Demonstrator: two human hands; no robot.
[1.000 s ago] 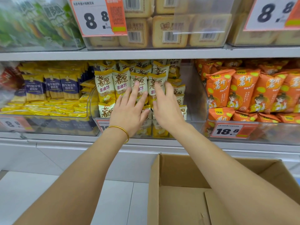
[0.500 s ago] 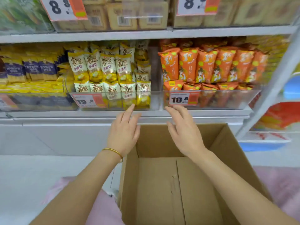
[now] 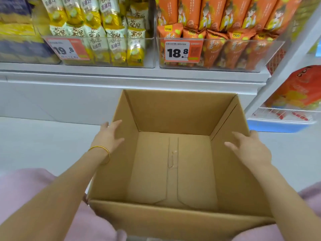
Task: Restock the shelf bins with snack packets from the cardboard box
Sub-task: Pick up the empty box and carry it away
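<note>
1. Left price tag (image 3: 67, 49), on the front of the left clear bin (image 3: 149, 54): "19.8", first digit blurred.
2. Right price tag (image 3: 183, 50), on the right clear bin (image 3: 271, 54): "18.8". Small print unreadable.
3. Yellow-and-white packets (image 3: 115, 44): "薯愿", "非油炸".
4. Orange packets (image 3: 212, 47): "薯片".

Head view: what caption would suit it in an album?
Open left hand and right hand flank an empty cardboard box beneath stocked snack bins.
</note>
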